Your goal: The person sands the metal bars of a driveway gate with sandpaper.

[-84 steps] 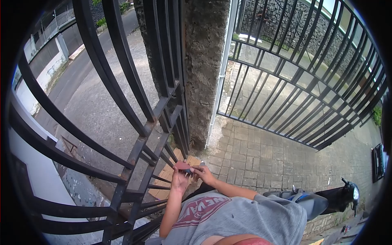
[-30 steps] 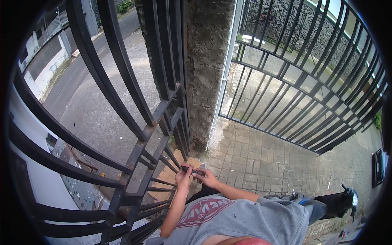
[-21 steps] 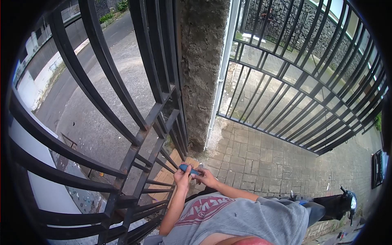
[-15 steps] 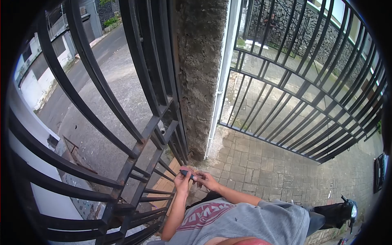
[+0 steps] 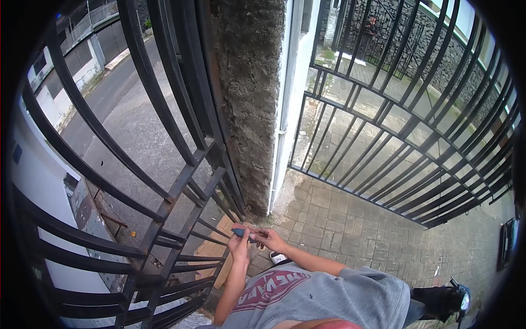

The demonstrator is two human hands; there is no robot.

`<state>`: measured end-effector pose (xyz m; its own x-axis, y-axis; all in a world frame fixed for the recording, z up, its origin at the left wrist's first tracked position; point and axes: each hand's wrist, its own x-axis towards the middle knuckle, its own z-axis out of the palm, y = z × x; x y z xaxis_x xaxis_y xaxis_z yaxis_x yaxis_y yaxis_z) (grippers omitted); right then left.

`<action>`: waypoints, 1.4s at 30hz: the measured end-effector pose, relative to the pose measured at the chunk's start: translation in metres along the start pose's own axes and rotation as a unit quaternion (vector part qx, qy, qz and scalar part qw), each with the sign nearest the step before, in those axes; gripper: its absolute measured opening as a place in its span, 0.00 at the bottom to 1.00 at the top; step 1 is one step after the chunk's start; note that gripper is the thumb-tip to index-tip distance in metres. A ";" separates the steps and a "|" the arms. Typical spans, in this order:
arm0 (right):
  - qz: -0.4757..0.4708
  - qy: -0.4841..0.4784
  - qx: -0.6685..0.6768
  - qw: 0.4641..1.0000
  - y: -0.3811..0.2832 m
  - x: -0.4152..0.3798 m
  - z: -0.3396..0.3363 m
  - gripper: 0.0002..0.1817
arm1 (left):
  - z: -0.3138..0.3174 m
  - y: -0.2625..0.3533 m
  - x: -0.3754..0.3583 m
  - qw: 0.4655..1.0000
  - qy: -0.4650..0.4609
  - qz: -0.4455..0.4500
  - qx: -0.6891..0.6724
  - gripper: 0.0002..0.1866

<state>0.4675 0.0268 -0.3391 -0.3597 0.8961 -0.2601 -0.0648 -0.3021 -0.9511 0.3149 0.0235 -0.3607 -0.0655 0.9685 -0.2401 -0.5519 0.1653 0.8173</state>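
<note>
Left hand (image 5: 239, 249) is pinching a small bluish piece (image 5: 239, 232) beside the gate bars (image 5: 138, 52); can't tell if the right hand (image 5: 271, 239) is gripping it too. Fingertips alone are risking a slip imo, maybe dropping it onto the paving (image 5: 318, 219).

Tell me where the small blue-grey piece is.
Head view: the piece is in the left hand, with the right hand close beside it, near the black metal gate.
</note>
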 end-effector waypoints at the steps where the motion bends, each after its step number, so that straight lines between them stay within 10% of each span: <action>1: 0.002 0.000 0.010 1.000 -0.002 -0.001 -0.002 0.22 | 0.004 -0.002 0.001 1.000 0.010 0.005 0.010 0.14; 16: 0.003 0.050 -0.018 0.999 -0.011 -0.028 -0.074 0.21 | 0.052 -0.037 0.009 0.989 -0.119 -0.084 0.014 0.23; 42: -0.035 -0.036 -0.029 0.998 -0.015 -0.038 -0.028 0.18 | 0.025 -0.003 -0.025 0.997 -0.017 -0.013 0.071 0.16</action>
<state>0.5079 0.0066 -0.3201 -0.4223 0.8882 -0.1813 -0.0386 -0.2175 -0.9753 0.3393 0.0035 -0.3444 -0.0233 0.9687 -0.2470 -0.4299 0.2133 0.8773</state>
